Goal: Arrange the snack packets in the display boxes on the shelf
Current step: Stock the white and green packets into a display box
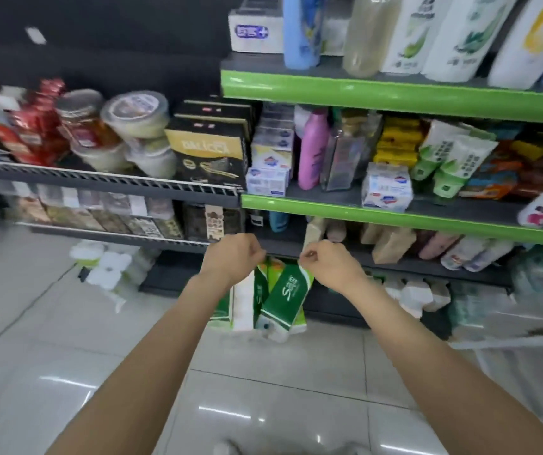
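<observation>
Tiled floor (66, 323) open below shelf edge (395, 215) — left hand (230, 257), right hand (329, 264) curled; grip on green pack (286, 290) unclear.

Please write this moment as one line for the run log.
left hand: curled, holds nothing visible | right hand: curled, pinch unclear | green packs: on floor below hands | snack packets: none in hand

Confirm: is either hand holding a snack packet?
No: left hand and right hand are curled in front of the green pack, gripping nothing visible.

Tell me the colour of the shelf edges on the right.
Bright green shelf edges, clearest in the head view.
</observation>
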Tool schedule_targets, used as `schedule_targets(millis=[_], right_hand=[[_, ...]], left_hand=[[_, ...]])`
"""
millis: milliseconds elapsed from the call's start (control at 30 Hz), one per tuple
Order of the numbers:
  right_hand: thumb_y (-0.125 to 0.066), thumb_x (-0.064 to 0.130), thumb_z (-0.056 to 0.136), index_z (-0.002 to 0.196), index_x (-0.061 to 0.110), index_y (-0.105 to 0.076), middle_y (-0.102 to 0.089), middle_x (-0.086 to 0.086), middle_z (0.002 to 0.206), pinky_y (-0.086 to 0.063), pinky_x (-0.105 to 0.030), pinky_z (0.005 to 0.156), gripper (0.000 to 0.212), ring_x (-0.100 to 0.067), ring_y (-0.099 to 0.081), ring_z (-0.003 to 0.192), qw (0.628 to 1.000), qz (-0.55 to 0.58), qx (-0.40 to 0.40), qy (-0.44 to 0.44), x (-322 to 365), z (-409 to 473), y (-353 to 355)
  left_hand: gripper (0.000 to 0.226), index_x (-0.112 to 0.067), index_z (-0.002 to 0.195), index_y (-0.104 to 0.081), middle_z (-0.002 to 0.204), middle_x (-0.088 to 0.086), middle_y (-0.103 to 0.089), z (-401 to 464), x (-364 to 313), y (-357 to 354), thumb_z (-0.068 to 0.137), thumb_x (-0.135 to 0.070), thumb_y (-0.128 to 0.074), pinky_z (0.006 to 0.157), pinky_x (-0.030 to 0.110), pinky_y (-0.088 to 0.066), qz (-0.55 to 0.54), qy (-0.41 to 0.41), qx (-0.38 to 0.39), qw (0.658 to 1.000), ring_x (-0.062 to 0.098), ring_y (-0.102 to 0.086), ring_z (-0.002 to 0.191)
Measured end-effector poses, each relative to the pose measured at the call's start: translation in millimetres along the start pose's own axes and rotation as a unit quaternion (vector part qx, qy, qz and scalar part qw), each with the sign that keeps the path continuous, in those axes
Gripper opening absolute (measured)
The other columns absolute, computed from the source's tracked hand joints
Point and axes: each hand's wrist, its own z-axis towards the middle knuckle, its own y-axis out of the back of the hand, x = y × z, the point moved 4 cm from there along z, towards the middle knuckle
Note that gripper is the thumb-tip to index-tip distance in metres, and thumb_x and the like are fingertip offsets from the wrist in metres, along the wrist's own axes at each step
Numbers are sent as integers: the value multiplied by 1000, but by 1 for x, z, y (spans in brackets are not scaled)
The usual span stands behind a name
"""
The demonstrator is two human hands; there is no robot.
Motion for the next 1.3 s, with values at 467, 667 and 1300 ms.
schedule_targets(millis=[467, 667, 1300], right_hand=[[-53, 27, 90, 93, 23, -70, -71, 1, 95, -54, -39, 81, 18, -22, -65, 87, 993, -19, 44, 108, 280, 114, -114], [-54, 28, 87, 88, 20, -71, -71, -3, 94, -52, -40, 82, 18, -23, -64, 90, 986, 9, 23, 162, 392, 191, -136], [-53, 15, 93, 112, 17, -65, -61, -3, 116, -44, -32, 95, 23, -16, -55, 109, 967, 41, -106, 226, 658, 365, -224]], left_hand=[[24, -24, 71, -61, 80, 9, -67, 11, 277, 133, 89, -32, -47, 77, 36, -52, -98, 100, -66, 988, 31, -63, 88], [20, -15, 99, -69, 99, 8, -70, 54, 363, 210, 91, -24, -53, 78, 31, -49, -120, 99, -140, 978, 25, -63, 93], [26, -12, 116, -62, 115, 6, -62, 185, 635, 383, 91, -16, -56, 90, 30, -43, -126, -5, -243, 962, 22, -56, 106]])
